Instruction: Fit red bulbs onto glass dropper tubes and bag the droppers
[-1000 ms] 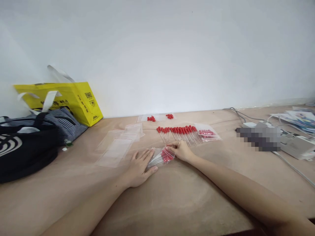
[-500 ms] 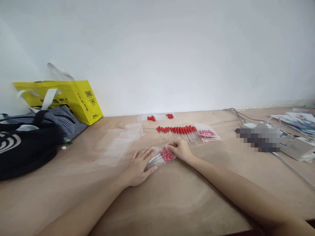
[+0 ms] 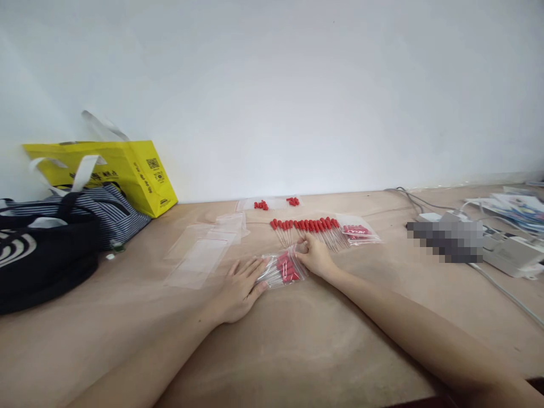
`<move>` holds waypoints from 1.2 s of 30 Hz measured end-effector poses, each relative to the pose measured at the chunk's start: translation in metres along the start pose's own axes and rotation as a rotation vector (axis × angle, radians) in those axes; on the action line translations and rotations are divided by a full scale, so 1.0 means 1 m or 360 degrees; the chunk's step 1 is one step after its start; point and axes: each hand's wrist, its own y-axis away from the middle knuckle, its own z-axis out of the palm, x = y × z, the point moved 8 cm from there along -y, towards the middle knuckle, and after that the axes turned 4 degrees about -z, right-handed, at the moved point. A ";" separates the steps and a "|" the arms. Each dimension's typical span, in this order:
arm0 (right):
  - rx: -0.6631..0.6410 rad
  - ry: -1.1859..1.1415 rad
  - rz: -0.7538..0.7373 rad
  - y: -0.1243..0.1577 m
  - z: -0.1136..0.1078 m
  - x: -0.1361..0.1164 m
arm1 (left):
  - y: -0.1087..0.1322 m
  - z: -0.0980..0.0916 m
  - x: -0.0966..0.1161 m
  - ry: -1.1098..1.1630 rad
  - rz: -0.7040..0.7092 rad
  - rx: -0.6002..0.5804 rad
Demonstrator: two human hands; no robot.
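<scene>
A clear zip bag (image 3: 272, 276) lies on the table between my hands. Inside it are several glass droppers with red rubber bulbs (image 3: 289, 267), their bulbs toward the right. My left hand (image 3: 241, 289) rests flat on the bag's left end, fingers stretched out. At the right end, my right hand (image 3: 315, 255) pinches the bag's open-looking edge near the zip strip. Just behind it, a row of loose droppers (image 3: 314, 225) lies side by side, bulbs pointing away from me. Beside that row sits another zip bag (image 3: 369, 240) with red bulbs showing through.
Flat clear bags (image 3: 198, 263) overlap on the left. More red-bulbed droppers (image 3: 260, 205) lie on bags near the wall. A yellow bag (image 3: 148, 187), a striped bag (image 3: 121, 209) and a black bag (image 3: 55, 260) stand far left. Cables and a power strip (image 3: 514, 252) are on the right.
My right hand has shifted slightly right and up along the bag's edge. The bag's right end is spread flatter, and its red bulbs show more plainly. My left hand stays nearly in place.
</scene>
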 end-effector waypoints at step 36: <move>-0.0409 -0.0004 -0.0522 0.029 0.013 -0.042 | 0.012 -0.032 0.008 -0.0235 0.0510 0.0811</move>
